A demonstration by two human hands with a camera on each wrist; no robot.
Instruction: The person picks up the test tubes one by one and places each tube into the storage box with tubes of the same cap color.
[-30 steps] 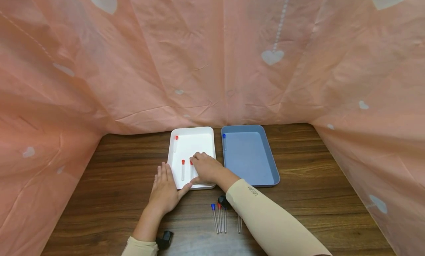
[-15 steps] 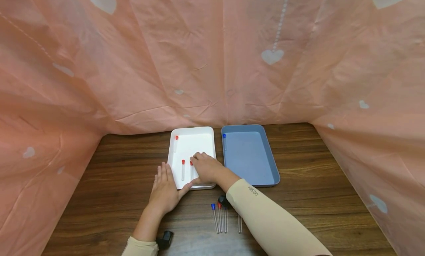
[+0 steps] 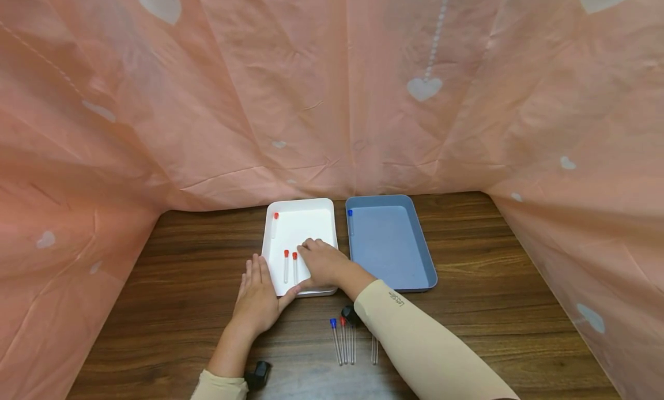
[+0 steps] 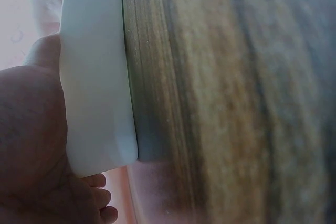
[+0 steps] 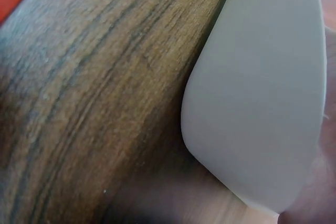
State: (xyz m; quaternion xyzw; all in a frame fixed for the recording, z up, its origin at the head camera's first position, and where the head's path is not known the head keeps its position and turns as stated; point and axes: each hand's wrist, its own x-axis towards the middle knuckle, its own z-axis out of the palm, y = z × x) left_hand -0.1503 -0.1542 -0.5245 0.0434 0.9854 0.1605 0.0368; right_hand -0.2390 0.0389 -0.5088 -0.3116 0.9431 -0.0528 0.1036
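Note:
My left hand [image 3: 256, 299] rests along the left front corner of the white tray [image 3: 306, 215], fingers straight and thumb stretched along the front edge. In the left wrist view, the tray's outer wall [image 4: 97, 77] stands beside the palm. My right hand [image 3: 324, 264] reaches over the tray's right front part, its fingertips just right of a red-capped test tube [image 3: 295, 267]. Another red-capped test tube [image 3: 286, 266] lies parallel to its left, and a third red-capped tube [image 3: 274, 224] lies near the back left corner. The right palm's underside is hidden in the head view.
A blue-grey tray [image 3: 391, 244] stands to the right, with one blue-capped tube [image 3: 351, 222] along its left side. Several capped tubes [image 3: 342, 342] lie on the wooden table [image 3: 467, 325] in front, partly under the right forearm. A pink curtain [image 3: 332, 100] surrounds the table.
The red-capped test tube by my right fingertips has shifted slightly left, closer to its neighbour and out from under the fingers. Both hands have stayed nearly still.

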